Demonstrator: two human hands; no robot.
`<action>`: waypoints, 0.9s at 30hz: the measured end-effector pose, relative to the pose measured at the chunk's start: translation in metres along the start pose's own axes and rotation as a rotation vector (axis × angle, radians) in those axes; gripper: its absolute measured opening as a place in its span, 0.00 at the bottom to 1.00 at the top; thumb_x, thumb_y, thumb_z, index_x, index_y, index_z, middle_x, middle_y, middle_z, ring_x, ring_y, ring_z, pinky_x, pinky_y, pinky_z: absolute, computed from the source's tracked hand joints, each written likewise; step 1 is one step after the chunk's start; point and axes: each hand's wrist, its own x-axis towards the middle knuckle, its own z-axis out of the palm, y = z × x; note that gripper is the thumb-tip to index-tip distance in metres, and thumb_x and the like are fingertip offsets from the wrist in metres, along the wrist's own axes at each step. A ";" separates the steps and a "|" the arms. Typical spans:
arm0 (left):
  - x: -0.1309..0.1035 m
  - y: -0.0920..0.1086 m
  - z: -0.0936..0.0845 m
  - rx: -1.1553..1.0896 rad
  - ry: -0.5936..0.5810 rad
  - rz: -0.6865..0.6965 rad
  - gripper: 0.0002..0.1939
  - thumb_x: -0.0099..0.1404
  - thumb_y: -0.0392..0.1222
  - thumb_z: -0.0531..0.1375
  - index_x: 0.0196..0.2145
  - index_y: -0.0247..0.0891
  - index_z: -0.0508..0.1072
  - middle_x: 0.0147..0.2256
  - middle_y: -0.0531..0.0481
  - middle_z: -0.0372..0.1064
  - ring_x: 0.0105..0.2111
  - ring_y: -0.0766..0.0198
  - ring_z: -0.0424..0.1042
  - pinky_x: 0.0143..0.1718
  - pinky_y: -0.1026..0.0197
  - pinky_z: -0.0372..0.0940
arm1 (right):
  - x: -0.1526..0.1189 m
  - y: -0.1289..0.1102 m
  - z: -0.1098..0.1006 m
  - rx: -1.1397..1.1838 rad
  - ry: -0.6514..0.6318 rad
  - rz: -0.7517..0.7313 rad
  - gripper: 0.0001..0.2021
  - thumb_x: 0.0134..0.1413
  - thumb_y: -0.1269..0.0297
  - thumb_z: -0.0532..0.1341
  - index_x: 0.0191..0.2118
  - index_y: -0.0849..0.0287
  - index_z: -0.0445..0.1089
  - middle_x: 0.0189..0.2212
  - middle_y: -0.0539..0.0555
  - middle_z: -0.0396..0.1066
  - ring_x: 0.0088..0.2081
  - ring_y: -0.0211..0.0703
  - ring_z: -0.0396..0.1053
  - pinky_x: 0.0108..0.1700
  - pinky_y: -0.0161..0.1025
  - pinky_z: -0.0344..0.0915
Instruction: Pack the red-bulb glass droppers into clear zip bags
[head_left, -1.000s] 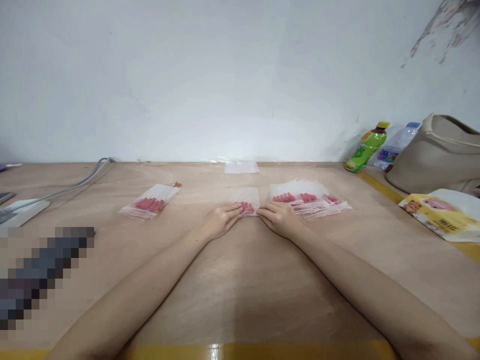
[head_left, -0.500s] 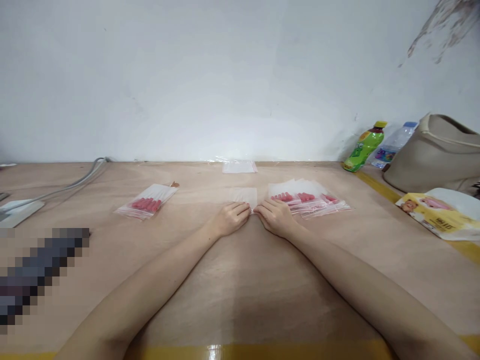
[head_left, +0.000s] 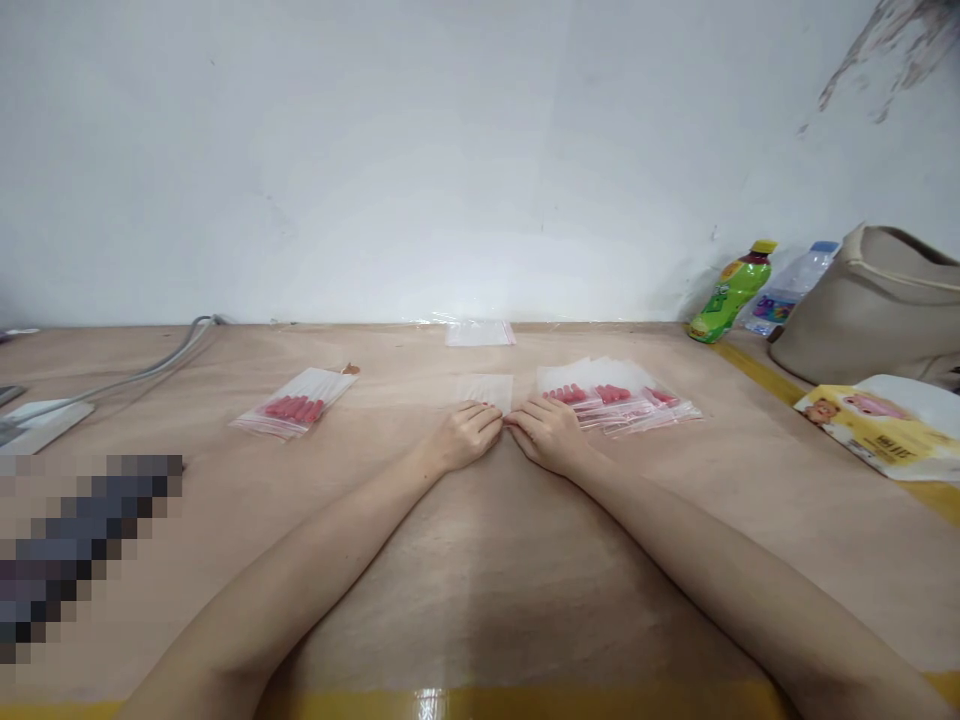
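Note:
A small clear zip bag [head_left: 486,388] lies flat at the middle of the table, with a little red showing in it just past my fingers. My left hand [head_left: 471,436] pinches the near edge of this bag. Beside it, my right hand [head_left: 547,430] pinches the same edge, and the fingertips of both hands nearly meet. Close to my right hand lie several overlapping zip bags [head_left: 637,378] with red capsule-shaped pieces inside. Off to the left rests another zip bag [head_left: 330,382] holding red pieces [head_left: 295,409].
A flat white bag [head_left: 480,334] lies against the wall. On the right stand a green bottle [head_left: 729,295], a clear bottle [head_left: 791,290] and a beige handbag [head_left: 862,310], with a yellow packet [head_left: 877,430] in front. A grey cable [head_left: 169,358] runs along the left.
The hands stay at the bag's near edge with only slight finger movement. A bit of red now shows beyond my left fingers. The view has shifted very slightly.

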 end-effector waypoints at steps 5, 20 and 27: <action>-0.001 -0.003 -0.001 0.015 -0.001 0.053 0.13 0.66 0.36 0.48 0.29 0.36 0.70 0.32 0.46 0.73 0.32 0.63 0.74 0.38 0.58 0.69 | -0.002 0.000 0.000 -0.049 0.006 -0.043 0.12 0.57 0.70 0.50 0.29 0.60 0.70 0.25 0.54 0.70 0.30 0.40 0.63 0.30 0.38 0.54; -0.047 -0.034 -0.036 0.102 0.032 0.116 0.06 0.64 0.35 0.53 0.34 0.35 0.70 0.37 0.45 0.74 0.36 0.62 0.74 0.41 0.59 0.70 | -0.004 0.002 0.002 0.035 0.095 -0.103 0.08 0.54 0.75 0.51 0.31 0.61 0.67 0.33 0.54 0.73 0.34 0.39 0.68 0.32 0.35 0.61; -0.055 -0.030 -0.048 0.130 0.003 0.075 0.06 0.63 0.36 0.54 0.33 0.35 0.71 0.35 0.47 0.74 0.35 0.64 0.74 0.42 0.60 0.70 | -0.006 0.000 0.005 0.047 0.069 -0.105 0.10 0.54 0.76 0.51 0.31 0.60 0.67 0.32 0.54 0.74 0.35 0.39 0.69 0.35 0.35 0.62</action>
